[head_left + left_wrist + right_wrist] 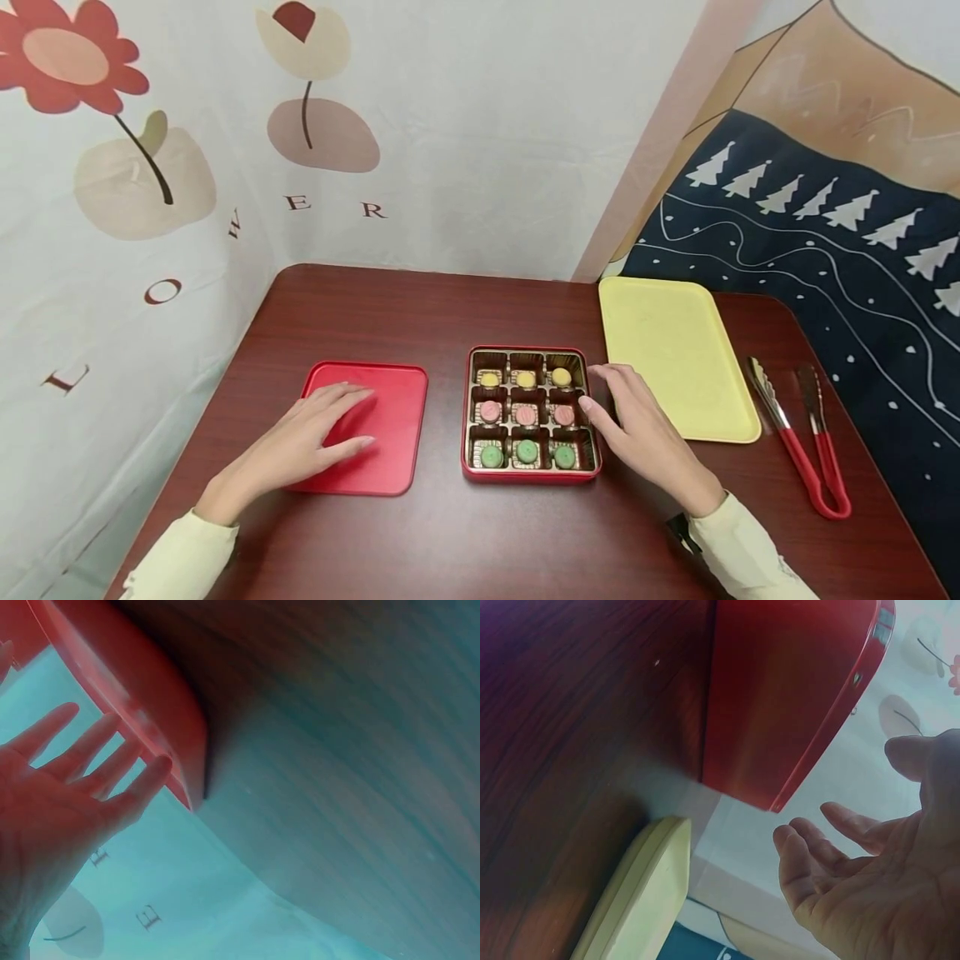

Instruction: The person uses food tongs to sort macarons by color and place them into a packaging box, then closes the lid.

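My left hand (315,429) is over a flat red lid (393,433), its fingers spread and fairly straight. In the left wrist view the fingertips overlap the lid's edge; whether they touch it I cannot tell. To the right stands a square red tin (531,478) with a gold-and-brown divided insert. Small macaron-like sweets sit in its compartments: a back row of yellow ones (526,380), a middle row of pink ones (526,415), a front row of green ones (527,452). Beside the tin's right edge is my right hand (637,425), loosely bent and holding nothing.
A yellow tray (675,358) lies at the back right, close to the right hand. Farther right, tongs (806,467) with red handles lie spread apart on the brown table (420,542). Printed cloths (480,167) hang behind the table.
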`<state>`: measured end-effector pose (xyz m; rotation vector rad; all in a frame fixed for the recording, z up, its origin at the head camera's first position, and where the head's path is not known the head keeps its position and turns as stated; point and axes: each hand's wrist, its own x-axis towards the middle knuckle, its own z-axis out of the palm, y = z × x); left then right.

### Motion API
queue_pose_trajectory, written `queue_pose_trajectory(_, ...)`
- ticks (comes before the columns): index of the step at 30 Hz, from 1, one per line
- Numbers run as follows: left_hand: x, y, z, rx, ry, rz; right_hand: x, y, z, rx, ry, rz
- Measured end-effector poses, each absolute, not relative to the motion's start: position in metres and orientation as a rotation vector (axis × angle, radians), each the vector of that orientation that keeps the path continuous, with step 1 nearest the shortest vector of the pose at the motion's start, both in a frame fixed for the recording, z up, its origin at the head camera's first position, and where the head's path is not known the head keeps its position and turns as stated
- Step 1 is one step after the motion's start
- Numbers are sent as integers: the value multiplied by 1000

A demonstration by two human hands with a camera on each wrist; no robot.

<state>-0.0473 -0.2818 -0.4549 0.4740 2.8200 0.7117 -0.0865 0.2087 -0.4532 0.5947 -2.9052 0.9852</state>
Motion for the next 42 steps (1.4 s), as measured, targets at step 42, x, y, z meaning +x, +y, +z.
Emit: queue_pose_trajectory(42,-51,-333,-472,340,3070,580,-84,150,-447,832,-2826,1035)
